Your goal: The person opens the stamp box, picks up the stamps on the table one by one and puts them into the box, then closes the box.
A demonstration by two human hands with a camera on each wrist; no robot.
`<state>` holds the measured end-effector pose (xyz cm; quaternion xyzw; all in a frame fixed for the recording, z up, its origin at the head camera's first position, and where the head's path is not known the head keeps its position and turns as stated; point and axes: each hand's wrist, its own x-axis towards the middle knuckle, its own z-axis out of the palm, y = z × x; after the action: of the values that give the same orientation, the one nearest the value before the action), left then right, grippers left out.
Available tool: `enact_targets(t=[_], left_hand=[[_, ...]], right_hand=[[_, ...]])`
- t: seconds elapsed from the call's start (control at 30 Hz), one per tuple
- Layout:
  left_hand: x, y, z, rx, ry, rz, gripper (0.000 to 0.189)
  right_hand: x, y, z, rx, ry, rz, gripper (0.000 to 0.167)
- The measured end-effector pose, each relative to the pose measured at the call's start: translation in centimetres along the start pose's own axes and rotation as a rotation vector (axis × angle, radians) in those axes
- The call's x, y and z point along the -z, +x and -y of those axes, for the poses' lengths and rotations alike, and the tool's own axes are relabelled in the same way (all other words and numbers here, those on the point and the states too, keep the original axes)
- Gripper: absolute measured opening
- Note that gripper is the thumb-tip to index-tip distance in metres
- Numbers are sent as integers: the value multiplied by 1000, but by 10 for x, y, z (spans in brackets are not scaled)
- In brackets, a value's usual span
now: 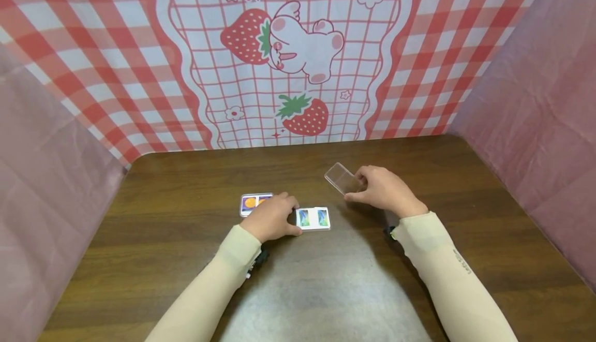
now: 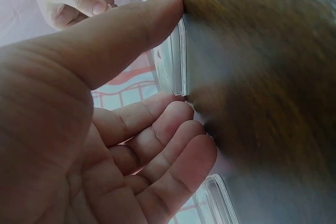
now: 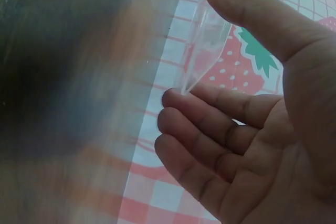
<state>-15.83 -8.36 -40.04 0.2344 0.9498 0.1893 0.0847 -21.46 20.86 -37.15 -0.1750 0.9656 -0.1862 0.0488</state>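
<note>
My left hand grips a small flat case lying on the table, thumb on the near edge and fingertips on the far one. Inside it are white paper pieces with two blue-green pictures. In the left wrist view, the clear rim of the case shows between thumb and index finger. Held tilted above the table, a clear rectangular plastic cover is pinched by my right hand. The right wrist view shows this cover between thumb and index finger, the other fingers loosely bent.
Another clear case with purple and orange pictures lies left of my left hand, which partly hides it. The brown wooden table meets a strawberry-print cloth at the back. Pink cloths hang at both sides.
</note>
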Motion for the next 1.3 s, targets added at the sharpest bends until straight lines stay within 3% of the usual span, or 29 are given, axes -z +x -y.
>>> enact_targets(t=[0.5,1.3], left_hand=[[0,-1,0,-15,26,-14,55],[1,0,-1,-24,46,-23,53]], right_hand=[[-6,1,9,87,-56,-14,57],[-22,1,20,200,-118,80,53]])
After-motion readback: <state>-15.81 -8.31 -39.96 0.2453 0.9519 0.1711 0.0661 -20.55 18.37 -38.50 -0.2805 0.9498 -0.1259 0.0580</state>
